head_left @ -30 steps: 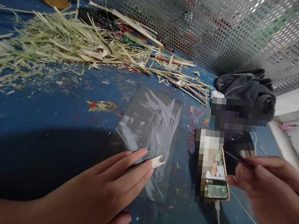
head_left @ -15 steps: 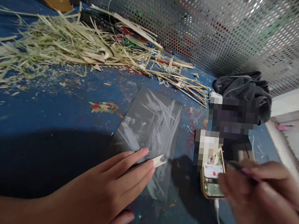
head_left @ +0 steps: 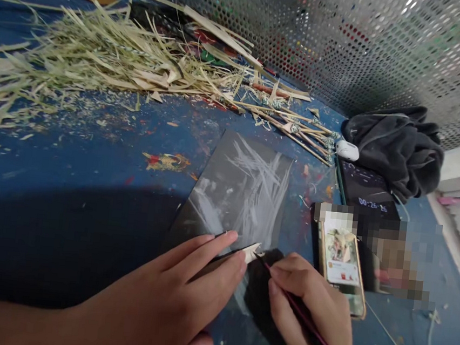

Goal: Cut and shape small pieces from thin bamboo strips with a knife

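Note:
My left hand (head_left: 186, 287) lies over the lower part of a dark grey sheet (head_left: 238, 189) streaked with white. A small pale pointed piece (head_left: 252, 252) sticks out beyond its fingertips; the fingers are pressed on it and hide its rest. From the right, my right hand (head_left: 315, 305) pinches a slim dark purple tool (head_left: 303, 316), like a brush or pen. The tool's dark tip touches or nearly touches the end of the pale piece.
Dry plant strips (head_left: 130, 60) and thin sticks (head_left: 295, 127) lie along the back, before a perforated metal panel (head_left: 308, 33). On the right are a lit phone (head_left: 341, 259), a phone showing a timer (head_left: 370, 191), a white case (head_left: 347, 150) and dark cloth (head_left: 399, 143).
My right hand has moved left from over the phone, bringing the purple tool's tip to the pale piece. My left hand has barely moved. The view has shifted slightly.

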A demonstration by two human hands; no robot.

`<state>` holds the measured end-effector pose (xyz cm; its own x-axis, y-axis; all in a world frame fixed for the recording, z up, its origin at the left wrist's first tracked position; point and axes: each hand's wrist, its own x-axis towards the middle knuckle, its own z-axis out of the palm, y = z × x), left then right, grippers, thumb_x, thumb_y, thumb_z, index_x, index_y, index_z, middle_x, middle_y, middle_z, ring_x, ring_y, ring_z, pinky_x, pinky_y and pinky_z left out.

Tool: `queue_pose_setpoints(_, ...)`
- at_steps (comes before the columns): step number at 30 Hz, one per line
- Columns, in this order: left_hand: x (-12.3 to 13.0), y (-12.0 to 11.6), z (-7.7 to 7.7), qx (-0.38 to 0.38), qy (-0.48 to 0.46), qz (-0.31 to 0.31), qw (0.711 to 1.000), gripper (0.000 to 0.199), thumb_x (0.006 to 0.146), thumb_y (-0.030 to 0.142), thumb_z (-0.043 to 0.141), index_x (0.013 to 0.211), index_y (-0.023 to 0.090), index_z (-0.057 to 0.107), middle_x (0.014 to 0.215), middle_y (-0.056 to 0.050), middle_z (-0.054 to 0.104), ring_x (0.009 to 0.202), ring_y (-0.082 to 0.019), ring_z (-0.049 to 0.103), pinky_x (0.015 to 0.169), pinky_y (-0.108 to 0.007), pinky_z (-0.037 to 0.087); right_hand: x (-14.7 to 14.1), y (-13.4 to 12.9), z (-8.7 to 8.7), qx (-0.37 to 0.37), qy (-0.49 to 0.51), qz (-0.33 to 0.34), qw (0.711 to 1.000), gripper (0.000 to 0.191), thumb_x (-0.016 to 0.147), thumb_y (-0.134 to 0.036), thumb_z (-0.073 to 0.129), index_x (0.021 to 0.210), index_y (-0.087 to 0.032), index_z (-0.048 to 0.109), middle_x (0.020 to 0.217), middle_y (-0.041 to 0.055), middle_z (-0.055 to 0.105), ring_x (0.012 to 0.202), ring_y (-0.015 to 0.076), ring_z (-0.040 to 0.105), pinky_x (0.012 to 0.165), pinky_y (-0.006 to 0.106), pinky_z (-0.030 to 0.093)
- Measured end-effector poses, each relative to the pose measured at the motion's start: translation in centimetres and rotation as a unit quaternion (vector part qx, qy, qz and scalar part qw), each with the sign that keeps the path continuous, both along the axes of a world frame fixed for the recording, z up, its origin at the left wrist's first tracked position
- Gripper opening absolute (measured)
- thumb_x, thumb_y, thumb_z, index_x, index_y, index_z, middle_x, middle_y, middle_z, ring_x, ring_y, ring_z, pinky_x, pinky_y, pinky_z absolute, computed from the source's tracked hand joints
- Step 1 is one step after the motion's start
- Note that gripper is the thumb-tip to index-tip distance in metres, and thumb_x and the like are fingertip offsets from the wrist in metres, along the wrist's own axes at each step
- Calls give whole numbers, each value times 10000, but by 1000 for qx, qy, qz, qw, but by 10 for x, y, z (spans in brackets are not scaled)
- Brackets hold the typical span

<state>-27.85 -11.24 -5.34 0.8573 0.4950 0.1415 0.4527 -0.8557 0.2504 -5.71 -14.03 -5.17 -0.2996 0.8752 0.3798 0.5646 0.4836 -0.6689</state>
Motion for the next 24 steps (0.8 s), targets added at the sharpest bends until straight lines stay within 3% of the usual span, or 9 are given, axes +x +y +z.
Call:
queue_pose_setpoints(5, -1, -2, -2, -25, -3, 13, 1000, 494, 897, 472, 488, 1323, 223, 507, 1371, 40, 533, 1371, -186, 318, 1112, -266, 278, 4, -1, -5, -23, 1, 37, 999, 241, 822, -1, 538, 983, -180, 539, 833, 28, 620, 723, 137, 605, 671, 258, 518)
queue_pose_setpoints(12, 0, -3, -5, -45, -9, 18, 999, 511, 895, 466, 494, 1345, 224, 492, 1390, 26, 515, 1374, -185, 316, 1120, -273, 286, 8, -3, -6, -33, -11, 60, 998, 262, 833, 2, 548, 1026, -174, 533, 878, 46, 599, 736, 134, 575, 664, 258, 512)
queue_pose_setpoints(18, 2, -5, -7, -26, -23, 17, 999, 480, 892, 458, 491, 1289, 195, 549, 1363, -7, 544, 1382, -202, 301, 1138, -288, 259, 2, -2, -2, -36, -40, 55, 997, 179, 838, -14, 531, 928, -169, 532, 780, 41, 586, 673, 145, 553, 610, 263, 506)
queue_pose_setpoints(21, 3, -8, -7, -37, -28, 48, 998, 459, 874, 448, 520, 1270, 221, 562, 1373, 31, 536, 1394, -174, 277, 1162, -253, 207, 1, -3, 1, -57, -46, 56, 996, 161, 847, -10, 516, 871, -169, 529, 768, 40, 578, 671, 140, 547, 627, 261, 503)
queue_pose_setpoints(24, 1, -7, -7, -48, -30, 44, 997, 471, 886, 441, 510, 1309, 234, 528, 1393, 59, 513, 1385, -157, 296, 1146, -231, 244, 2, -3, 9, -61, -84, 75, 992, 157, 864, -21, 501, 867, -168, 556, 774, 42, 604, 658, 137, 563, 617, 252, 503)
